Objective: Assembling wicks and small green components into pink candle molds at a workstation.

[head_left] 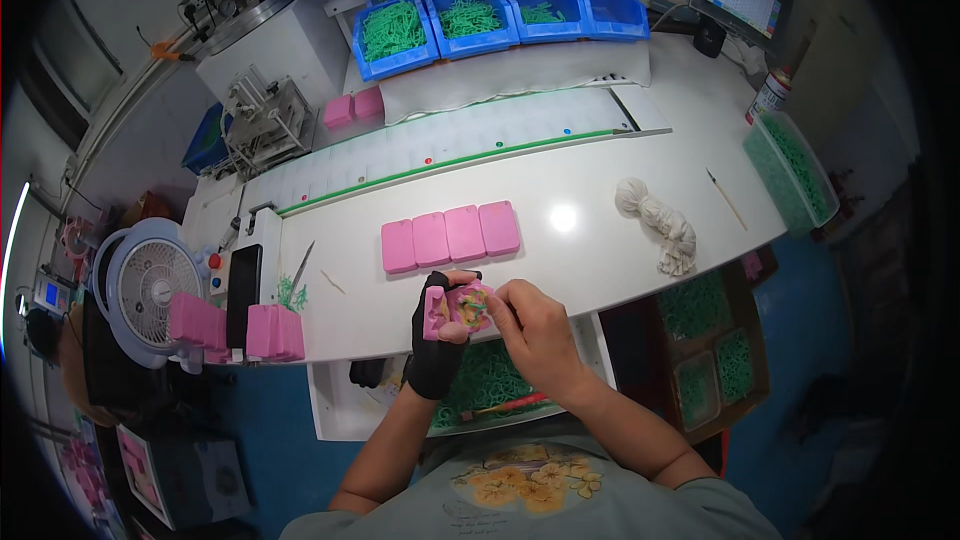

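My left hand (438, 348), in a black fingerless glove, holds an opened pink mould (436, 312) above the table's front edge. A small green, yellow and pinkish piece (473, 308) sits in the mould's right part; its exact shape is too small to tell. The bare fingers of my right hand (537, 332) are closed at the mould's right edge, and their tips partly cover it. Just beyond my hands, several closed pink moulds (448, 238) lie side by side in a row on the white table (560, 270).
Below my hands, an open drawer (335, 410) holds green pieces and a red-handled brush (510, 405). Left are tweezers (304, 265), stacked pink moulds (274, 332) and a fan (158, 285). A cloth bundle (655, 220) lies right; blue bins (395, 65) stand behind the strip conveyor (440, 155).
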### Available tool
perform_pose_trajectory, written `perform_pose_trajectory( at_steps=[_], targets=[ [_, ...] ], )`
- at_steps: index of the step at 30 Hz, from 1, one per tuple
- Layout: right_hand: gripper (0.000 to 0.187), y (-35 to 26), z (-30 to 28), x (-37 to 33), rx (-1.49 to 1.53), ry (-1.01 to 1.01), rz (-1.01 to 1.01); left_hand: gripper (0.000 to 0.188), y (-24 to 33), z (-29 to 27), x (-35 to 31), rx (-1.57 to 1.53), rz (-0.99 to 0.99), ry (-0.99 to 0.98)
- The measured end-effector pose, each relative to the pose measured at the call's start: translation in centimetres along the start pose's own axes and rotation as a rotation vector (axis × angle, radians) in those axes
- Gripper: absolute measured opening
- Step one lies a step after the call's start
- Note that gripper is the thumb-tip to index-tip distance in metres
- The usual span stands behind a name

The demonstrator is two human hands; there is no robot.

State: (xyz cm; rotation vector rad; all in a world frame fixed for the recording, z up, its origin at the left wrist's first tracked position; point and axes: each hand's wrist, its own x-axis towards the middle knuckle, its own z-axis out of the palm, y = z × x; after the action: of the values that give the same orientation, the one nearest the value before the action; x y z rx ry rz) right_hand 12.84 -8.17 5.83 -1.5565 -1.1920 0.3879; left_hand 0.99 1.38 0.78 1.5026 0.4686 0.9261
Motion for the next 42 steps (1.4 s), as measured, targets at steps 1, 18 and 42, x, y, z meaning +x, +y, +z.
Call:
perform_pose_trajectory(
  at_steps=[1,18,42],
  targets=[
    [0.015,0.2,0.1,-0.1,-0.047,0.022,-0.071,0.076,-0.2,-0.1,-0.1,-0.018,0.014,-0.002],
    [0.012,0.5,0.7,-1.3,-0.265,0.127,-0.359,0.055,0.9,0.4,-0.2,-0.023,-0.047,-0.005],
    [0.012,0.9,0.7,-1.6,-0.248,0.185,-0.36,0.082,1.9,1.2,-0.3,0.022,-0.104,0.022]
  ],
)
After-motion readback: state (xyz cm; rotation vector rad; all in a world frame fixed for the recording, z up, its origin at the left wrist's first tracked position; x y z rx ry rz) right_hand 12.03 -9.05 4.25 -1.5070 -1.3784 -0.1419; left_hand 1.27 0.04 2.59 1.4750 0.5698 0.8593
